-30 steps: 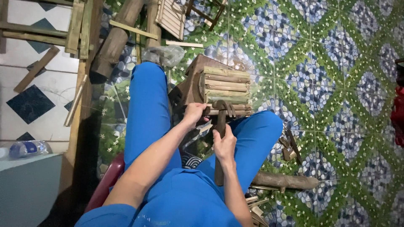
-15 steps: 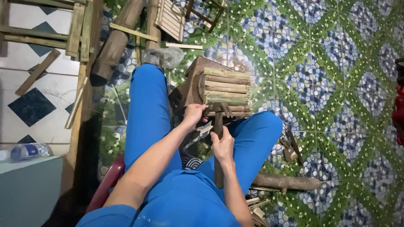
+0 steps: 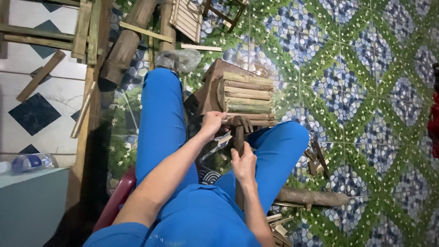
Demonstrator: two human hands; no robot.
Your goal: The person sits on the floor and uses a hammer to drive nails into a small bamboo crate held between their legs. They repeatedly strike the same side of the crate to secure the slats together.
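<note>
**Inspector A:** Working left to right, we found the left hand [image 3: 213, 122] closed on the near lower edge of the bamboo slat piece [image 3: 247, 98], thumb and fingers pinching its bottom slat. The piece stood on the dark wooden block [image 3: 211, 89] between the knees, above the tiled floor [image 3: 366, 91].

**Inspector B:** And the right hand [image 3: 243, 165]?

**Inspector A:** We recorded it wrapped firmly around the wooden handle [image 3: 238, 151] of a tool, whose head met the same lower edge. We could not tell what kind of head it was.

**Inspector B:** Handling?

**Inspector A:** We judged the slat piece light and stiff, though the thin slats could split at their joints. We judged the outer frame rails the safest hold, not a single slat. The round bamboo looked smooth, so possibly slippery.
</note>
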